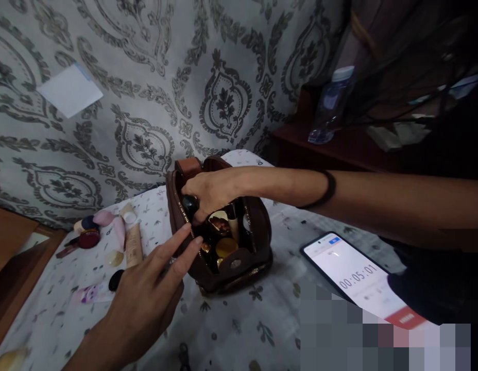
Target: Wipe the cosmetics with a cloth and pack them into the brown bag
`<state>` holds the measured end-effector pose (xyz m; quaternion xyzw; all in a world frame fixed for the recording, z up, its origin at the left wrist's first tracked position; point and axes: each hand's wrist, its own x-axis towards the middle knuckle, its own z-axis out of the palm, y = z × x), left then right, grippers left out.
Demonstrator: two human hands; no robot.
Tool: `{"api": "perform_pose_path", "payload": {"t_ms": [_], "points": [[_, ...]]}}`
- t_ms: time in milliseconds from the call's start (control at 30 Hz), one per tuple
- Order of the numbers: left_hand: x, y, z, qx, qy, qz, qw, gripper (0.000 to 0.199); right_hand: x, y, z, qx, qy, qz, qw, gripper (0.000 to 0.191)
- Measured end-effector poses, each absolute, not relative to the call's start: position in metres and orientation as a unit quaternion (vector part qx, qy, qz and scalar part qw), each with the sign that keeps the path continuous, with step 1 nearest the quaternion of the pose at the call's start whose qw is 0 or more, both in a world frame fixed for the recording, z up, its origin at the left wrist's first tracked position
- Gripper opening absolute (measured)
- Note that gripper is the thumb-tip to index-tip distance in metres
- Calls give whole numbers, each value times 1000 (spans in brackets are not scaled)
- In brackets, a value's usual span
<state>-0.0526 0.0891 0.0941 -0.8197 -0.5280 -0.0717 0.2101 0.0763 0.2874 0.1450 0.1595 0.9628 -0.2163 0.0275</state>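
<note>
An unzipped brown handbag [233,275] stands on the patterned sheet, filled with cosmetics. My right hand [211,190] reaches into it from the right, its fingers bent around a glossy dark rounded item [190,204]; the fingertips are partly hidden. Inside the bag lie a gold-coloured compact [220,222], a round yellowish item [226,248] and a tube with a dark cap [233,226]. My left hand [150,283] is open, with its index and middle fingers stretched out to the bag's near left zipped edge.
Left of the bag lie several cosmetics, among them a beige tube [133,246], a pink sponge [103,218] and a dark red round container [88,238]. A phone [351,268] showing a timer lies at right. Behind it, a plastic bottle [331,105] stands on a dark red surface [293,136].
</note>
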Motion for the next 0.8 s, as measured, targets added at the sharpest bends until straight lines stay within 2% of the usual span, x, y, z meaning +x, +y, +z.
{"api": "perform_pose_path", "payload": {"t_ms": [267,367,433,500,600,800], "points": [[-47,90,101,-813,-529,-49,238,53,85,283,148,170,967,-192,10,33],[-45,90,103,-795,-552,-69,241,49,96,270,146,184,965,-167,-89,28],[-45,89,103,-784,-563,-96,241,48,104,259,142,183,961,-141,-154,14],[-46,87,101,-776,-569,-128,240,48,110,248,137,172,963,-107,-177,5],[-49,81,97,-770,-575,-152,230,48,116,235,133,158,967,-117,-160,15],[-52,70,92,-764,-588,-140,225,43,124,229,136,131,945,-292,-74,14]]}}
